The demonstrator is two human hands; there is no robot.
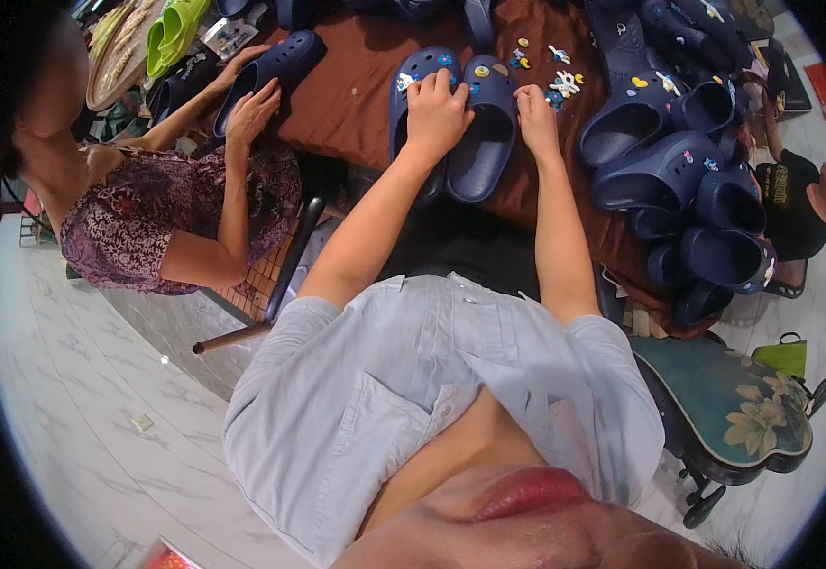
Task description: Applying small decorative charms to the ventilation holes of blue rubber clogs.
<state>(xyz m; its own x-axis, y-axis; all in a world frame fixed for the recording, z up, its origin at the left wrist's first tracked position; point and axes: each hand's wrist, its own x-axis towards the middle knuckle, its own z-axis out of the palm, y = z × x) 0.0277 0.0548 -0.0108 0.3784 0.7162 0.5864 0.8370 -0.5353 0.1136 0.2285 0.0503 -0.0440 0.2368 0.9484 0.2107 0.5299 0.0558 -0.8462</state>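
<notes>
Two navy blue foam clogs lie side by side on the brown-covered table in front of me, the left clog and the right clog. Small coloured charms sit on their perforated toes. My left hand is closed over the upper of the left clog, its fingers curled down near the gap between the two. Just right of the right clog, my right hand has its fingers pinched together; whatever they hold is too small to make out. Beside those fingers lie several loose charms, white, blue and yellow.
A pile of navy clogs crowds the table's right side. At the left, a seated person's hands hold another navy clog; lime green clogs stand beyond. Another person sits far right. A green padded chair stands behind me at right.
</notes>
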